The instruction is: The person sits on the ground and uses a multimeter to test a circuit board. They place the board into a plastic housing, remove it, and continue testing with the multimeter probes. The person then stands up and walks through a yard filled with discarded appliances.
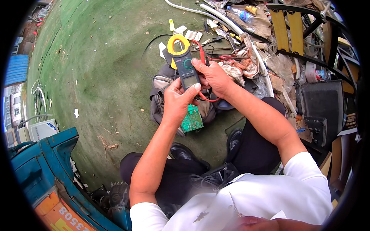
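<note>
Between my two hands is a clamp meter (184, 63) with a yellow ring jaw at the far end, a dark body, a round dial and a small grey screen toward me. My left hand (178, 98) grips its lower left side, thumb by the screen. My right hand (213, 77) holds its right side, thumb near the dial. A red test lead (210, 100) loops from under the meter past my right hand. Beneath my hands a green circuit board (192, 120) rests against a grey and black bag (157, 101), which my hands partly hide.
Rags (241, 67), papers and white tubing (266, 73) lie to the right, with a plastic bottle (242, 14) farther off. A black metal frame with yellow slats (296, 32) stands at the far right. A teal metal machine (42, 161) is at the left. The floor is green.
</note>
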Tool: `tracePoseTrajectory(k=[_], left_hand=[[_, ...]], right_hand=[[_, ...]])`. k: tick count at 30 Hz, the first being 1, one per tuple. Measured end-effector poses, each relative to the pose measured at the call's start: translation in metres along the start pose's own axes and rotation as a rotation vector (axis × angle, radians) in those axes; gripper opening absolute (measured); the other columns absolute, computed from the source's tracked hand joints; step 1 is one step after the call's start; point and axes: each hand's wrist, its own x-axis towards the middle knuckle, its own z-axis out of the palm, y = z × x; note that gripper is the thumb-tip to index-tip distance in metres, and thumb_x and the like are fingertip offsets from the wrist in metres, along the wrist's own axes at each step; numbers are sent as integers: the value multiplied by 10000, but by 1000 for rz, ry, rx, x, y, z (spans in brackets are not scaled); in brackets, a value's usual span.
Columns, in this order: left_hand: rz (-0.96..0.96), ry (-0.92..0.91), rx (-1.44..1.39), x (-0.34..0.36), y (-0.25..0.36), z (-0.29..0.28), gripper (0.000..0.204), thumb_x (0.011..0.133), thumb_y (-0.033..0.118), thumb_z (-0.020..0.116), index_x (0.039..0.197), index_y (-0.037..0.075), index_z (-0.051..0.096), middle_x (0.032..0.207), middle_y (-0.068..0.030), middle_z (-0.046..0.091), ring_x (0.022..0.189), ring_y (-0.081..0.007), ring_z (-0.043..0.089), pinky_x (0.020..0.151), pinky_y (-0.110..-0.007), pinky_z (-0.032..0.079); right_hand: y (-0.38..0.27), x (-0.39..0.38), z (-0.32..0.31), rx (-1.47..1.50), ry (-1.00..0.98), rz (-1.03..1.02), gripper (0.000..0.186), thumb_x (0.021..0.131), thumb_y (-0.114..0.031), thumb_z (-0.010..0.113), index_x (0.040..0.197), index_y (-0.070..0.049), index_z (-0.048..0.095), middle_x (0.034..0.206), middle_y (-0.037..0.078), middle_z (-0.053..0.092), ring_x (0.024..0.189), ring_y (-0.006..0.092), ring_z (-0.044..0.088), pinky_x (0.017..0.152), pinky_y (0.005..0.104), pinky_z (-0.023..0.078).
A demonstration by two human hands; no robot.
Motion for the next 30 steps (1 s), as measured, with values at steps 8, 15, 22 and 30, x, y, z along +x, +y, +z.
tracePoseTrajectory(k=[8,15,22,30], left_hand=[[-35,44,-24,-1,-2,-1,362,888,197,791,1158,31,615,939,-28,720,768,-78,663,647,-242,536],[-35,13,-30,0,-13,-2,452,871,151,797,1236,34,558,1001,-51,674,814,-139,672,718,-313,574],[-42,46,-25,-4,-16,0,467,860,111,801,1242,23,548,1015,-70,679,808,-166,679,697,-341,592],[-68,13,5,-6,-13,-3,383,886,108,753,1203,-3,569,998,-89,690,768,-166,680,669,-337,608]], right_hand=[[-5,-6,8,-10,21,-7,344,994,-416,640,875,-94,643,589,-61,490,456,44,391,423,249,277],[-2,-7,5,-37,36,-16,339,979,-403,657,889,-77,650,624,-40,537,473,55,435,431,251,294],[3,-7,5,-52,24,-26,393,978,-398,679,997,-5,697,854,49,703,678,95,635,592,263,495],[8,-5,5,-47,41,-38,461,974,-483,667,992,-23,684,752,19,657,564,68,565,492,237,425]])
